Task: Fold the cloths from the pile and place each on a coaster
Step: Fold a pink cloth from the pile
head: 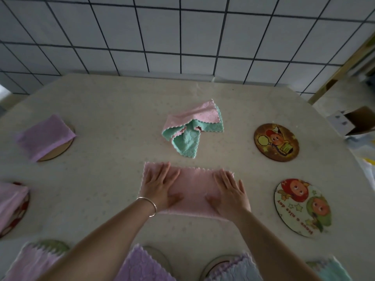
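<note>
A pink cloth (pixel 192 191) lies folded into a wide strip on the table in front of me. My left hand (pixel 160 185) presses flat on its left part and my right hand (pixel 229 193) presses flat on its right part, fingers spread. Behind it sits the pile (pixel 192 128), a rumpled pink cloth over a mint-green one. Two bare round coasters with cartoon pictures lie at the right: a dark one (pixel 276 142) and a light one (pixel 302 207).
Folded purple cloths rest on coasters at the left (pixel 45 136) and far left (pixel 10 201). More folded cloths on coasters line the near edge (pixel 142 264). A tiled wall (pixel 182 37) stands behind the table. A cardboard box (pixel 355 120) sits beyond the right edge.
</note>
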